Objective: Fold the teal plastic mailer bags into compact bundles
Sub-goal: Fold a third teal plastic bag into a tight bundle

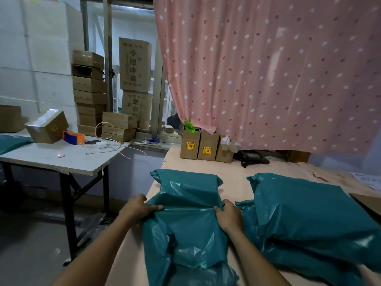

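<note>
A teal plastic mailer bag (pixel 186 219) lies lengthwise on the peach-covered table (pixel 233 172), its far end filled and its near part crumpled over the table's front edge. My left hand (pixel 138 207) pinches its left edge at the middle, thumb on top. My right hand (pixel 227 215) grips its right edge at the same height. A crease runs between the two hands. To the right lies a pile of larger teal mailer bags (pixel 309 219), touching nothing I hold.
Three small brown cartons (pixel 206 148) and a black object (pixel 253 157) stand at the table's far edge under a pink dotted curtain (pixel 268 69). A grey side table (pixel 61 157) at left carries a box, tape dispenser and cables. Papers and cardboard (pixel 369 201) sit far right.
</note>
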